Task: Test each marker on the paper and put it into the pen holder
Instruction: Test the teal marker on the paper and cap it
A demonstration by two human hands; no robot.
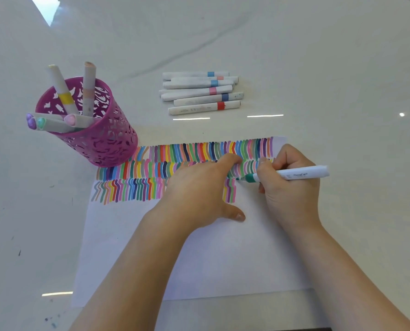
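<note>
1. Your right grip (pixel 287 185) is clenched round the green marker (pixel 294 174). It pinches the barrel just behind the uncapped green tip, and the white barrel sticks out to the right of the grip.
2. The marker's tip meets the paper (pixel 199 259) just left of that grip, at the right end of the nearest row of coloured strokes (pixel 199 151).
3. Your left grip (pixel 199 189) grasps nothing. It lies flat on the paper with fingers stretched out, just left of the right grip. Its fingertips are close to the marker's tip, and it covers part of the stroke rows.
4. The pink pen holder (pixel 103 139) stands on the worktop (pixel 318 68), beyond your left grip and well to its left, at the paper's far left corner. Five markers (pixel 66 96) lean inside it.
5. A heap of loose markers (pixel 199 91), all capped, lies on the worktop beyond both grips, apart from the paper.
</note>
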